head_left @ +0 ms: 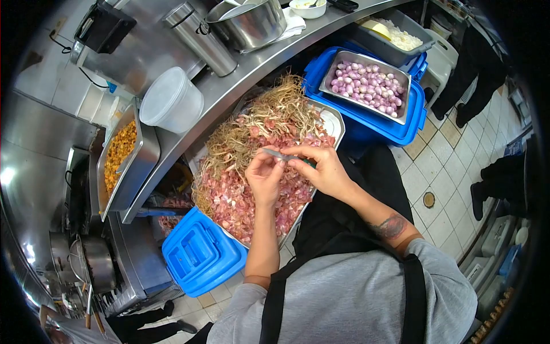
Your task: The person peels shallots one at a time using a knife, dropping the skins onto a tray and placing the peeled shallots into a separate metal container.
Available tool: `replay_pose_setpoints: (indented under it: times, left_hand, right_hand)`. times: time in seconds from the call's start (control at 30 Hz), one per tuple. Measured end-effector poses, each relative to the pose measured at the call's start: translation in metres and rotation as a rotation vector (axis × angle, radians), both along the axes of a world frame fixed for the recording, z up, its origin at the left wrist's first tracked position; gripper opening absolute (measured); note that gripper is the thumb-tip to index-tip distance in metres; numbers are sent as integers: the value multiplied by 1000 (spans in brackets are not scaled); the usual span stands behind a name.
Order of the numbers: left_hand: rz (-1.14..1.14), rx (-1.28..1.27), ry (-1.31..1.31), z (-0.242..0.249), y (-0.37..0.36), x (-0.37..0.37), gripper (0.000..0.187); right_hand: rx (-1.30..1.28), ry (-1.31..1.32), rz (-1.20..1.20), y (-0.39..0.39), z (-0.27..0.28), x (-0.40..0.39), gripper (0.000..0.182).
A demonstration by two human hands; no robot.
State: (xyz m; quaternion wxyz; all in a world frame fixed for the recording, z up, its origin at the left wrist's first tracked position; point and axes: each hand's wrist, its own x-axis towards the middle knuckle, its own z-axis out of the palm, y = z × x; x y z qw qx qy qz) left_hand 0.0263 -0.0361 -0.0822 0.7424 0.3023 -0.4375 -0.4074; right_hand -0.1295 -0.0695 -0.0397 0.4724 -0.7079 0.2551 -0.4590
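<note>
A: What's nearest?
B: The left hand (264,179), fingers pinched on something too small to tell, and the right hand (322,167), clamped on a small knife (282,155).
A: Beyond them?
B: A tray of shallot peelings (252,200) beneath; peeled shallots (369,85) in a pan at one o'clock.

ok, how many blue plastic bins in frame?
2 clearly: one blue bin under the near end of the peelings tray, one blue bin holding the tray of peeled shallots. More may be stacked behind, hidden.
</note>
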Motion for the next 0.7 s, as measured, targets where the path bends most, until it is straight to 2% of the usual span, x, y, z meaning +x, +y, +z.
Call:
replay_pose_setpoints:
  times: [0.03,0.13,0.23,0.37,0.47,0.57,0.7]
  left_hand:
    - [-8,-1,-7,0,0,0,28]
    - [-24,60,82,-1,1,0,31]
    - [-132,114,224,8,4,0,33]
    - [-231,113,302,7,3,5,31]
    - [-134,117,300,-1,0,6,31]
    - [-95,88,247,-2,1,6,29]
    - [-56,108,148,2,3,6,26]
  right_hand:
    - [30,-3,11,-1,-1,0,27]
    - [647,-209,289,-7,0,-6,24]
    - [748,-270,153,-13,-10,-4,25]
    - [645,-227,123,-14,-17,-4,26]
    - [488,-135,191,-5,0,-5,26]
    - [174,-16,109,4,14,-4,29]
    - [134,67,94,4,16,-6,30]
